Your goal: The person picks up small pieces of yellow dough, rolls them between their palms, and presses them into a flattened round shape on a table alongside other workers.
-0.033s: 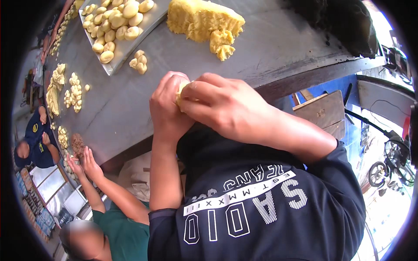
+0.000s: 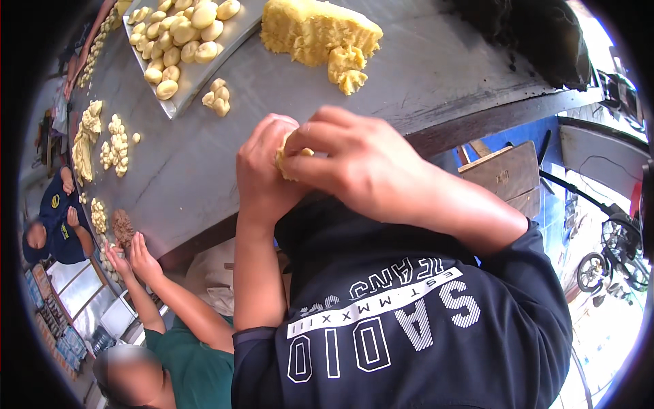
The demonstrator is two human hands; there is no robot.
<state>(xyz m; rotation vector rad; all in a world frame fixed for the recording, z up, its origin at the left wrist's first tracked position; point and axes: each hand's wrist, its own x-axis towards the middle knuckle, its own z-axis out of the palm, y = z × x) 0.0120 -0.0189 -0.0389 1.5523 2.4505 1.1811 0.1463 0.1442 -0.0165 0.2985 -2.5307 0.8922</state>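
Above the near edge of the table, my left hand (image 2: 264,167) is curled round a small piece of yellow dough (image 2: 282,162). My right hand (image 2: 354,160) pinches the same piece from the other side, its fingers bent over it. Most of the dough is hidden behind the fingers. Beyond my hands lies a large block of yellow dough (image 2: 313,31), with a torn lump (image 2: 347,68) at its near end. A small cluster of pale dough balls (image 2: 217,99) sits left of that.
A metal tray (image 2: 178,102) of smooth dough balls (image 2: 184,34) stands at the far left of the grey table (image 2: 184,170). More dough pieces (image 2: 114,146) lie further left. Two co-workers (image 2: 197,361) are there. A dark bag (image 2: 531,34) rests at the far right.
My right hand has shifted slightly and its fingers have parted a little, so more of the yellow dough shows between them. My left hand has barely moved.
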